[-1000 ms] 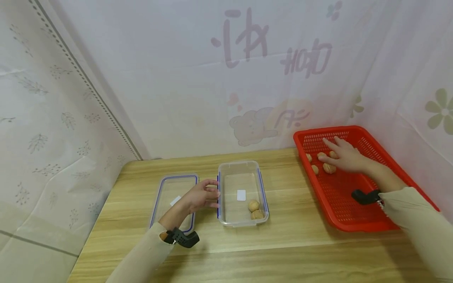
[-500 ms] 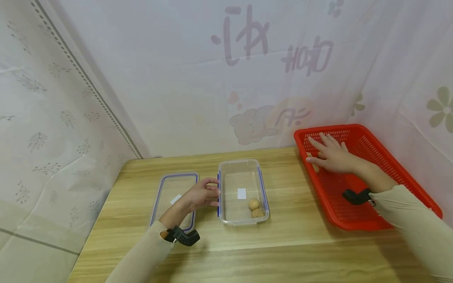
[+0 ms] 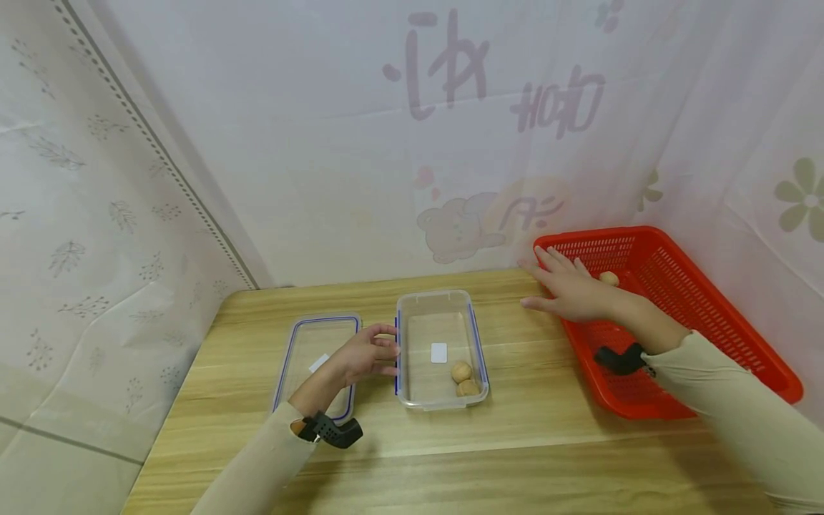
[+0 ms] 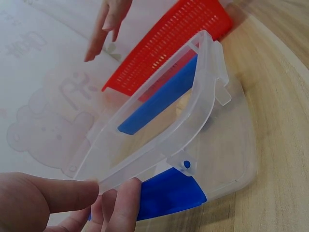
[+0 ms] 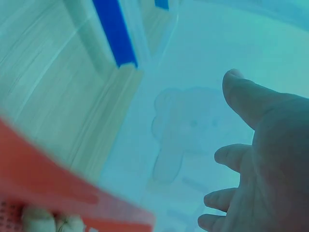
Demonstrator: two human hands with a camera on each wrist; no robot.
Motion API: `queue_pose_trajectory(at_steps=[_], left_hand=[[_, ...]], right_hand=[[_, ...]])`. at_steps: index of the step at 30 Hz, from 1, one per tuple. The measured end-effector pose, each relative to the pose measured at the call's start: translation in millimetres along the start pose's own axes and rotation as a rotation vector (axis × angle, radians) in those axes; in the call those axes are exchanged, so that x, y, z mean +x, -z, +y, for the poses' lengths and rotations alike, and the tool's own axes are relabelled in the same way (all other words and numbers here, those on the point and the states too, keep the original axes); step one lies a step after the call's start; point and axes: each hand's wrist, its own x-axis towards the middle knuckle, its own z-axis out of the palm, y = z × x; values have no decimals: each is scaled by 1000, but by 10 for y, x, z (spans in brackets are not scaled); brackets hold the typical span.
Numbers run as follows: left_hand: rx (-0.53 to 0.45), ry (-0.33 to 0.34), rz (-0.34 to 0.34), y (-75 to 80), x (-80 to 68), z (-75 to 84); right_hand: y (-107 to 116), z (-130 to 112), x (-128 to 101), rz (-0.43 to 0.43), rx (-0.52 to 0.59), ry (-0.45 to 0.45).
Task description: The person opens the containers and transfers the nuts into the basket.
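Note:
A clear plastic food container (image 3: 431, 322) with blue side latches stands on the table, two walnuts (image 3: 461, 372) in its near right corner. My left hand (image 3: 367, 354) holds the container's left side; in the left wrist view, thumb and fingers pinch its rim beside the blue latch (image 4: 169, 193). Over the left rim of a red plastic basket (image 3: 601, 386) hovers my right hand (image 3: 569, 290), palm down, fingers spread. The right wrist view shows nothing between those fingers. One walnut (image 3: 608, 278) shows in the basket behind that hand, which hides others.
The container's clear lid (image 3: 322, 336), with a blue seal, lies on the wooden table (image 3: 450, 465) to the left, partly under my left forearm. Printed curtains (image 3: 322, 179) hang behind and at both sides.
My right hand has moved left from above the walnuts inside the basket to its left rim, fingers still spread. The left hand and container have stayed in place.

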Motion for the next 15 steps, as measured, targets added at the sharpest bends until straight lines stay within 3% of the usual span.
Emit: queue_pose_trajectory(at_steps=[15], left_hand=[[-3, -9, 2, -2, 3, -7]], right_hand=[[-207, -386, 239, -67, -4, 187]])
